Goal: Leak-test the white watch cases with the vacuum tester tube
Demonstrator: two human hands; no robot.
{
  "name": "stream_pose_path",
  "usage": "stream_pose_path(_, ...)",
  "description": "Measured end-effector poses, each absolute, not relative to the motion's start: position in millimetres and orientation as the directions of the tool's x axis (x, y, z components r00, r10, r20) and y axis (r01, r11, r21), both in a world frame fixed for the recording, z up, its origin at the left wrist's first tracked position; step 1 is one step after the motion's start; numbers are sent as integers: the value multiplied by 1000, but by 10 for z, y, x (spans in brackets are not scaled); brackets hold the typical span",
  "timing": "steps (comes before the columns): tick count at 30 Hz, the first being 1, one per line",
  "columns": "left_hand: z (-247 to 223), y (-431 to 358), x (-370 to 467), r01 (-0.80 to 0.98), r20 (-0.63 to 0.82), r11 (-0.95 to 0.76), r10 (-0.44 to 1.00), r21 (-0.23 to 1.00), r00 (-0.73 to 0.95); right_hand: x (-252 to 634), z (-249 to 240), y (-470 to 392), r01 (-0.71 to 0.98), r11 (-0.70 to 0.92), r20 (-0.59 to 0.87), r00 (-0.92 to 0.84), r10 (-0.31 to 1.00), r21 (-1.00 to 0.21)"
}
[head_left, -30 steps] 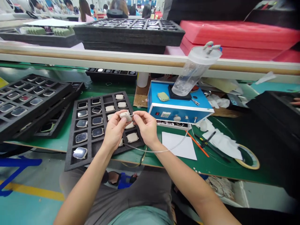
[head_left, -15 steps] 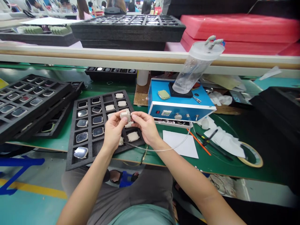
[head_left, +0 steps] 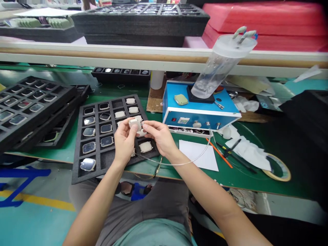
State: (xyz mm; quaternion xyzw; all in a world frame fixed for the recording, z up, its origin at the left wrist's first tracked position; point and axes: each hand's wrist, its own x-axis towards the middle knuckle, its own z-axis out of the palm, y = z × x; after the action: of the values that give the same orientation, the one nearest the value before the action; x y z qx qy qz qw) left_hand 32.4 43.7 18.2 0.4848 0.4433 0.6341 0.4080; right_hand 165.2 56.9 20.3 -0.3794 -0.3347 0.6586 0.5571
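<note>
Between the thumb and fingers of my left hand [head_left: 124, 138] is a cream watch case [head_left: 133, 123], tilted over the black foam tray. My right hand [head_left: 160, 136] pinches at the case's right edge; a tiny thing shows at its fingertips, too small to name. Beneath both hands lies the foam tray [head_left: 102, 160], with dark-screened watches [head_left: 106, 141] on its left and cream watch cases [head_left: 146, 147] on its right. A clear thin tube [head_left: 194, 160] runs from the blue box [head_left: 200, 118] across my right wrist toward the tray; its end is hard to make out.
Stacked watch trays [head_left: 30, 99] stand at left. On the blue box are a clear cylinder [head_left: 217, 68] and a green watch-shaped piece [head_left: 181, 99]. White paper [head_left: 198, 155], an orange stick [head_left: 219, 152] and a tape roll [head_left: 284, 169] lie right. A shelf [head_left: 102, 61] crosses behind.
The watch case has turned slightly, showing more of its flat face. Both hands stay close together around it. My view has dipped, so the shelf sits higher in the picture.
</note>
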Motion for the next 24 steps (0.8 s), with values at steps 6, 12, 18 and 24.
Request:
stream_pose_path(6,141,425,313,-74,226,-246,952,966,-206,1692,247,573,-356,-109,-53,-163,985,-928)
stream_pose_path(12,125,404,295,-75,194,-211,962,974,-193,1708,153,608,-333,-144,-60,-251,966,-932)
stream_pose_path(18,119,377,297,-73,173,-188,970,980,-173,1732,115,617,-314,-210,-93,-350,932,-926)
stream_pose_path(24,89,344,310,-27,179,-185,973,982,-145,1710,117,591,-290,-181,-83,-321,943,-940)
